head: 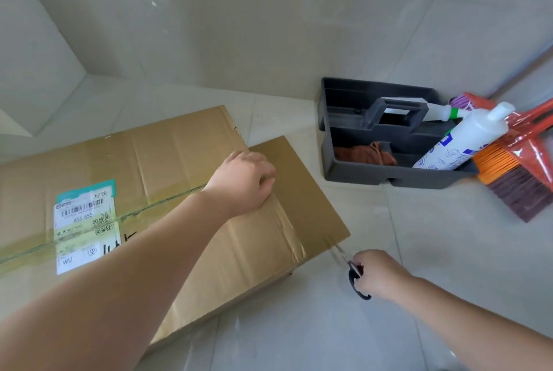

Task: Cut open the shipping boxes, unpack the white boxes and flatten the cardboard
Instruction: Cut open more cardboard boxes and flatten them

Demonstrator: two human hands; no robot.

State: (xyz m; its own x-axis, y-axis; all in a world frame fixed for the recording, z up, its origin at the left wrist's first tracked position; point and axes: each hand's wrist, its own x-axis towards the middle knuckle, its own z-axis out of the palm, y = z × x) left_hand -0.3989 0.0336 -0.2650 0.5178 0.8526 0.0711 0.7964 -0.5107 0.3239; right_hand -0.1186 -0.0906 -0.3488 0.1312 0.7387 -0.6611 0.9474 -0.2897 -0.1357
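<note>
the box (125, 191) lies flat on the tiled floor (419, 251) and fills the left and middle of the view. on its left part there is a white and green label (85, 224) with a barcode, and a strip of clear tape (98, 225) runs across the top, over the label, toward the middle. the left hand (244, 183) rests on top of the box near its right end, palm down, with the fingers curled at the edge where one flap (299, 191) meets the other; i cannot tell if the fingers hook under that edge or only press on it. more tape crosses the flap near the right edge of the box. just right of that, at the lower right corner of the box, the right hand (378, 273) holds the scissors (354, 270) with fingers through the black handles, and the thin blades point up and left and touch the cardboard corner. the blades look nearly closed, but they are small here. farther right, apart from the box, a dark grey caddy (353, 167) stands by the wall. in it are a brown rag (366, 153) and a white bottle (462, 140) that leans on the right rim. a red broom (520, 170) with orange and dark bristles lies beside the caddy at the right edge.
</note>
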